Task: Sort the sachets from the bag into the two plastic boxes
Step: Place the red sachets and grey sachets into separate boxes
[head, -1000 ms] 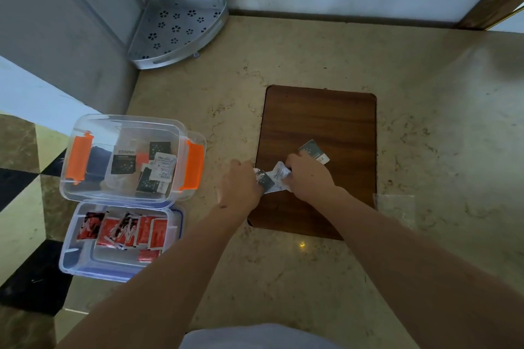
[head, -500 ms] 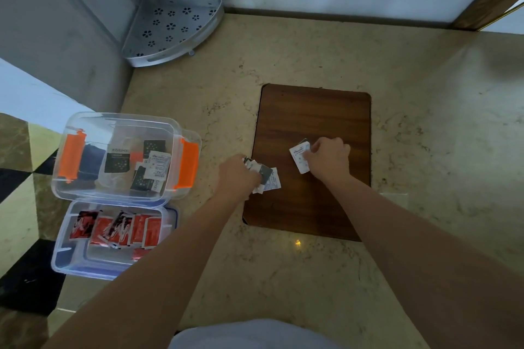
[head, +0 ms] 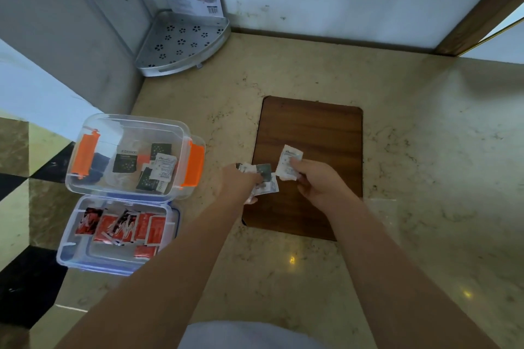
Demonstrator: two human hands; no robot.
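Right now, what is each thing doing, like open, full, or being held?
Orange-clip box: open, holds black and white sachets.
Blue-rim box: open, holds red sachets.
Left hand: grips a bunch of sachets.
Right hand: pinches one white sachet.
Wooden board: lying flat.

We are reaching both bare forearms forward from the bottom of the view, the two converging toward the middle. Our left hand (head: 241,183) is lying knuckles up, its fingers curling round a small bunch of sachets (head: 262,178) that is sticking out past the fingertips toward the right. Our right hand (head: 316,181) is sitting just beside it, a little farther forward, with the thumb and curled fingers pinching one white sachet (head: 287,161) by its lower part, so that it is standing up above the knuckles. The two hands are close together but not touching.
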